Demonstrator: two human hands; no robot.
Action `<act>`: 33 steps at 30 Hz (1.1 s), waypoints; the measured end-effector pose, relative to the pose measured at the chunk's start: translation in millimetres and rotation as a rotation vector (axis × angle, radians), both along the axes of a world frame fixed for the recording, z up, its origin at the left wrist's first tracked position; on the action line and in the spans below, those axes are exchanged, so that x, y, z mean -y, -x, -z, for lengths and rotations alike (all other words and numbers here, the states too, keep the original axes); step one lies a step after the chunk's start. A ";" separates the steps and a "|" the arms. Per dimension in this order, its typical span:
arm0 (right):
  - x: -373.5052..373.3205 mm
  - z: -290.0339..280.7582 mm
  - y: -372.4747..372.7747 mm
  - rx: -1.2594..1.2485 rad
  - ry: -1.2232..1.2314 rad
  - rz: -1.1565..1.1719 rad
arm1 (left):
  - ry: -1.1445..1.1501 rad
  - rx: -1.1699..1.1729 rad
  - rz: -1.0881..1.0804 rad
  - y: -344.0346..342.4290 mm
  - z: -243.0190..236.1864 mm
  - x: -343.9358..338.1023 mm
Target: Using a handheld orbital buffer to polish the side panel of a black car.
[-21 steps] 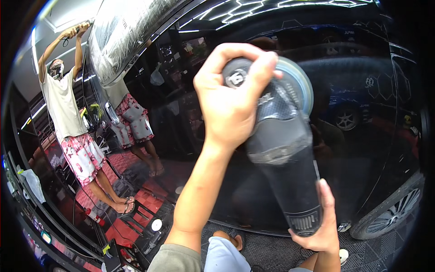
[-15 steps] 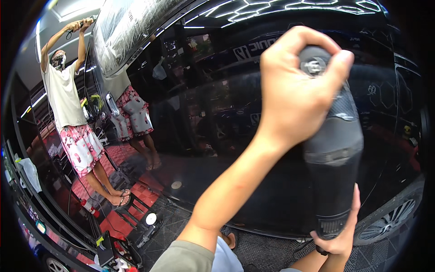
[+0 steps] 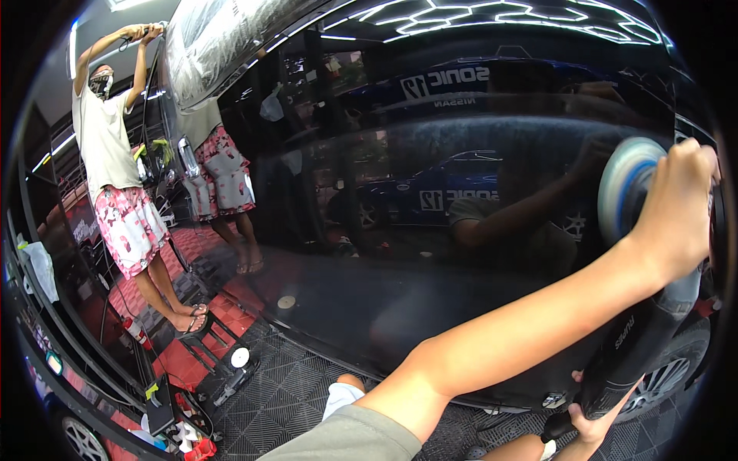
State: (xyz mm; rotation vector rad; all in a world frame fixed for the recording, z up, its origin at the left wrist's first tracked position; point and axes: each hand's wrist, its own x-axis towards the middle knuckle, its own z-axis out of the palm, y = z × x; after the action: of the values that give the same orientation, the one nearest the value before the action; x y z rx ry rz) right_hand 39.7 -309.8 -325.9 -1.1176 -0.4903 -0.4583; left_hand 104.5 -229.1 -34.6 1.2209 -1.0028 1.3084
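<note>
I have both hands on a black power polisher (image 3: 636,349) at the right side of a glossy black car panel (image 3: 369,323). My left hand (image 3: 680,211), at the end of my outstretched arm, is wrapped round the polisher's head. Below it, my right hand (image 3: 592,424) grips the rear end of the body, where a cord comes out. The round polishing pad (image 3: 621,188), pale with a blue rim, is turned edge-on beside the panel. Whether it touches the paint I cannot tell. A hazy band runs across the panel, which mirrors a blue car.
At left a person (image 3: 115,154) in a mask stands on a black stool (image 3: 207,338), arms raised to a tool by the plastic-wrapped upper part (image 3: 207,54) of the car. Another polisher (image 3: 237,375) lies on the tiled floor (image 3: 284,399). A wheel (image 3: 665,376) is at right.
The polisher has swung right and tilted, held in both hands, so its pad now shows. My left arm has stretched out to the right, uncovering the middle of the panel.
</note>
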 end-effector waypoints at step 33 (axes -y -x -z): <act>-304.8 -56.2 96.3 0.443 0.289 -0.310 | -0.284 -0.384 -0.332 178.8 -12.6 -366.9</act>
State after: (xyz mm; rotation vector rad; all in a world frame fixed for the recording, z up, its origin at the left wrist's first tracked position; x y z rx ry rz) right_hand -56.6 -5.0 -269.7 -1.1909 -1.1301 -0.3677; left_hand -74.3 137.8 -22.0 1.8382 -0.7421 1.1364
